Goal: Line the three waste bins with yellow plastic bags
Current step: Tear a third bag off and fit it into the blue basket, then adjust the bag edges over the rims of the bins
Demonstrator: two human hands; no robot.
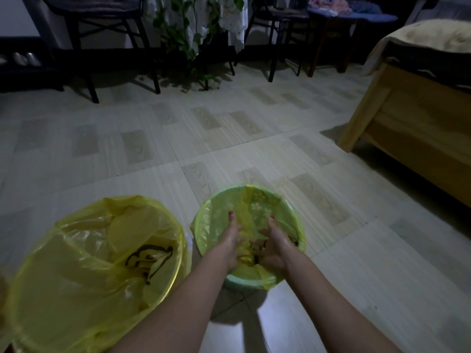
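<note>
Your left hand [233,247] and right hand [274,247] gripped bunched yellow bag [246,258] inside the green bin [204,240].
Beside it, the larger bin [178,271] stood lined; next, you needed to spread the bag over the rim.

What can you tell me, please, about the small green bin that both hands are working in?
The small green bin is round, apparently plastic, and stands upright on the tiled floor, right of a larger bag-lined bin. A thin yellow bag drapes over its rim. The left hand and right hand press the bag inside.
</note>
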